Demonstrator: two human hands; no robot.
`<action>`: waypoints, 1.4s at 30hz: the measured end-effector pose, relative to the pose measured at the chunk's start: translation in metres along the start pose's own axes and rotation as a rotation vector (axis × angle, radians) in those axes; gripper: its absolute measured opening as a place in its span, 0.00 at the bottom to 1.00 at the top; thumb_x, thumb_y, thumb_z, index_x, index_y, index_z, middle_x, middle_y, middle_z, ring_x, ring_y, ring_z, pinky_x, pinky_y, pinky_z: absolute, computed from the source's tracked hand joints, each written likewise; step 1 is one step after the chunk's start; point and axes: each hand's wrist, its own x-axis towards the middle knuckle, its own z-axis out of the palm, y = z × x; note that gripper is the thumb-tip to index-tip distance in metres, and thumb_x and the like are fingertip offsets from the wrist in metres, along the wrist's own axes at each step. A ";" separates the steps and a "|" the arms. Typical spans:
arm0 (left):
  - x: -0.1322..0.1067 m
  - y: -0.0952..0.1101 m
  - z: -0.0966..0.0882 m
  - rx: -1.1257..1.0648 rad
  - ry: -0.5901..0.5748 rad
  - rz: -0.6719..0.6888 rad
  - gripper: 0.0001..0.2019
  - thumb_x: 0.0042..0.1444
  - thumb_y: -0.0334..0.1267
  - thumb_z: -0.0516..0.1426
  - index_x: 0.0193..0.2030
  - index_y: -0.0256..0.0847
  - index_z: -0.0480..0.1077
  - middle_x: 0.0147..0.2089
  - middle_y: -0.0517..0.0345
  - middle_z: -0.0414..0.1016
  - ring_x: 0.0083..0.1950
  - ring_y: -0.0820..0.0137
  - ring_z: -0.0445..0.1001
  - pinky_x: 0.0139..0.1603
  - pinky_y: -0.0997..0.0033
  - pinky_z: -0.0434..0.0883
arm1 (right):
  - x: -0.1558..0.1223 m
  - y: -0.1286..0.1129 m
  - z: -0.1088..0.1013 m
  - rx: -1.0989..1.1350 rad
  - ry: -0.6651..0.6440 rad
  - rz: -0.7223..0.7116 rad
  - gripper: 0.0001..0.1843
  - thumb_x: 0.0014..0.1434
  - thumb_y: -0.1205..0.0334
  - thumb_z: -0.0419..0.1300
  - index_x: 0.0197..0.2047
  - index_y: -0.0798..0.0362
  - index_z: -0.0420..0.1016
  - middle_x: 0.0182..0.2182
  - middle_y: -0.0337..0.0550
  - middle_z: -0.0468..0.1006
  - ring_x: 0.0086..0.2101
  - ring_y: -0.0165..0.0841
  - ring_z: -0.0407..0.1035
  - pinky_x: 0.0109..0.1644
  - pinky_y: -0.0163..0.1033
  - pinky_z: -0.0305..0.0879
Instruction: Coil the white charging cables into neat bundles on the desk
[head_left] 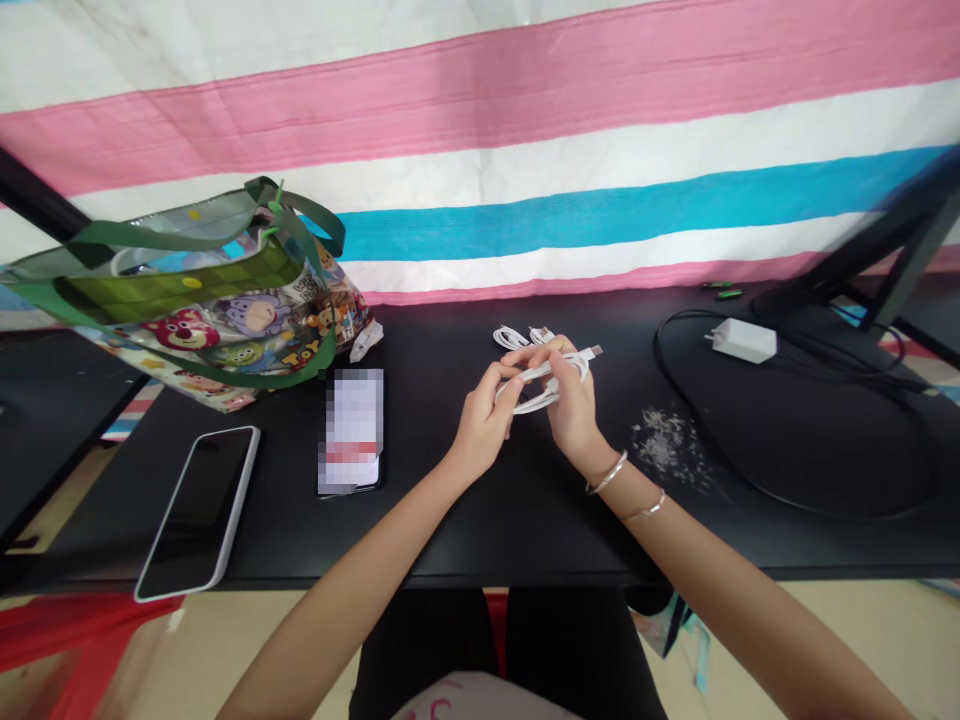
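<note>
A white USB charging cable [534,403], looped into a coil, is held between my two hands above the black table. My left hand [484,412] is closed on the left side of the coil, thumb on top. My right hand [574,408] grips the right side, and a USB plug [595,352] sticks out past its fingers. Just behind my hands, a second coiled white cable [510,338] lies on the table, partly hidden by my fingers.
Left stand a cartoon-print bag [247,320] with green handles, a phone with a lit, blurred screen [350,430] and a white-edged phone [199,515]. Right are a white charger [744,341], a black cable [739,480] and pale crumbs [667,445]. A striped sheet [480,180] hangs behind.
</note>
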 end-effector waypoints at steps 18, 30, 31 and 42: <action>0.010 0.007 -0.024 0.324 0.294 0.056 0.03 0.60 0.35 0.50 0.34 0.42 0.62 0.24 0.68 0.63 0.25 0.76 0.62 0.30 0.78 0.59 | 0.008 0.009 -0.024 -0.714 -0.136 0.085 0.15 0.39 0.77 0.67 0.18 0.48 0.69 0.16 0.31 0.63 0.18 0.26 0.52 0.22 0.33 0.42; 0.008 0.005 -0.019 0.192 0.033 0.148 0.08 0.60 0.39 0.48 0.31 0.41 0.60 0.23 0.67 0.57 0.24 0.76 0.56 0.28 0.76 0.56 | 0.016 0.011 -0.030 -0.226 -0.163 0.187 0.11 0.49 0.59 0.64 0.23 0.50 0.66 0.14 0.31 0.70 0.14 0.26 0.63 0.18 0.32 0.56; 0.009 0.004 -0.018 0.172 0.010 0.145 0.08 0.60 0.40 0.48 0.31 0.41 0.60 0.22 0.67 0.56 0.24 0.76 0.55 0.28 0.76 0.55 | 0.015 0.009 -0.029 -0.179 -0.171 0.192 0.11 0.49 0.58 0.64 0.24 0.50 0.66 0.15 0.31 0.71 0.15 0.26 0.64 0.18 0.31 0.57; 0.011 -0.005 -0.018 0.016 -0.108 0.077 0.13 0.59 0.48 0.50 0.31 0.41 0.60 0.21 0.68 0.55 0.21 0.79 0.52 0.22 0.78 0.52 | 0.014 0.003 -0.031 -0.100 -0.261 0.304 0.13 0.50 0.56 0.64 0.27 0.50 0.63 0.16 0.28 0.68 0.15 0.23 0.62 0.18 0.30 0.62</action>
